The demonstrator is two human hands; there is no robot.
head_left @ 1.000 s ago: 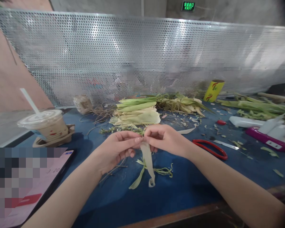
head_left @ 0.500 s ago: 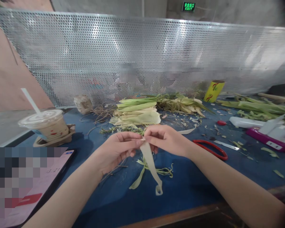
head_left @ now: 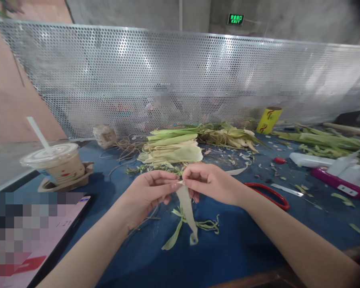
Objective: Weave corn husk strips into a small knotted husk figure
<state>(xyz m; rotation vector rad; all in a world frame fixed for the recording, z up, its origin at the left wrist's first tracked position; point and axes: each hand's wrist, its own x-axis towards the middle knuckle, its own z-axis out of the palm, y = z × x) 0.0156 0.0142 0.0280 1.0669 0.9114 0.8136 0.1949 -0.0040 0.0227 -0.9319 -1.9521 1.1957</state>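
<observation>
My left hand [head_left: 151,190] and my right hand [head_left: 208,182] meet over the blue table, each closed in a pinch on the upper end of one pale corn husk strip [head_left: 186,208]. The strip hangs down between them, and its lower end curls into a small loop. The pinched end is mostly covered by my fingertips. Beneath the strip lies a tied bunch of thin green husk shreds [head_left: 180,226]. Just beyond my hands rests a stack of flattened corn husks [head_left: 172,148], green on top and paler below.
Red-handled scissors [head_left: 268,196] and a metal blade [head_left: 287,189] lie right of my forearm. A purple power strip [head_left: 339,182] is farther right. At left stand a lidded drink cup [head_left: 60,166] and a tablet-like screen [head_left: 63,224]. A perforated metal panel [head_left: 180,72] closes the back.
The husk strip's hanging end has swung slightly left and its loop looks smaller. Both hands keep their pinch close together. The whole view has tipped slightly upward.
</observation>
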